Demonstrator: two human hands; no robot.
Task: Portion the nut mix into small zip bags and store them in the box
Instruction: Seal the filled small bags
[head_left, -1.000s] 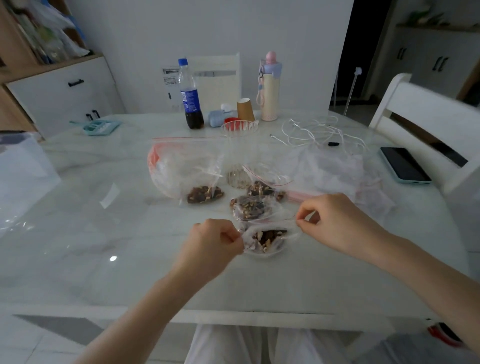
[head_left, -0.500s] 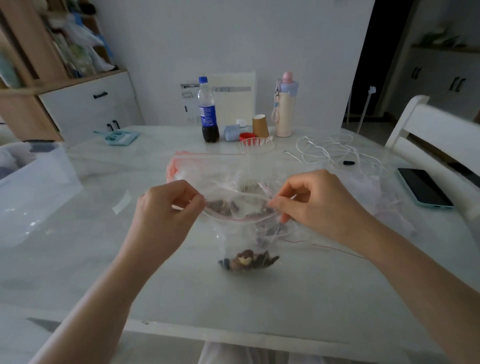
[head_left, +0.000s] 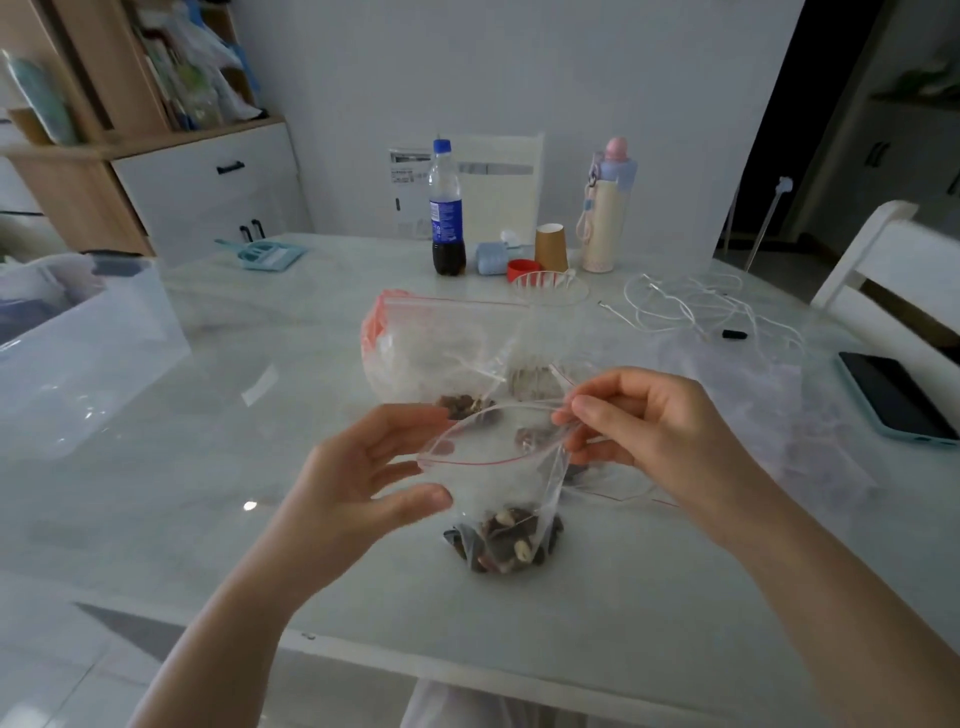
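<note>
Small bag (head_left: 493, 483) held up over the near middle of the tabletop (head_left: 156, 519), mouth gaping, red zip line unsealed. Nut mix (head_left: 506, 540) sits in its bottom, a small portion only. Right hand (head_left: 654, 436) pinches the bag's top right rim between thumb and fingers. Left hand (head_left: 358, 483) is at the left side of the bag, fingers loosely spread, thumb against the bag wall; not gripping.

Behind it, a large bag (head_left: 431, 353) with a red zip, nearly drained, a few nuts left at the bottom. More small bags with nuts lie behind the held one, mostly hidden by it and the right hand; count not readable.

Clear box (head_left: 88, 343) stands at the far left edge of the tabletop, well apart from the bags; contents unclear.

Far side: 1 cola bottle (head_left: 447, 208), dark liquid low in it; 1 flask (head_left: 605, 208); 1 paper cup (head_left: 550, 247). Clear cup (head_left: 550, 291) just behind the large bag. White cable (head_left: 691, 306) tangled at right, 1 phone (head_left: 896, 397) at the right edge.
</note>
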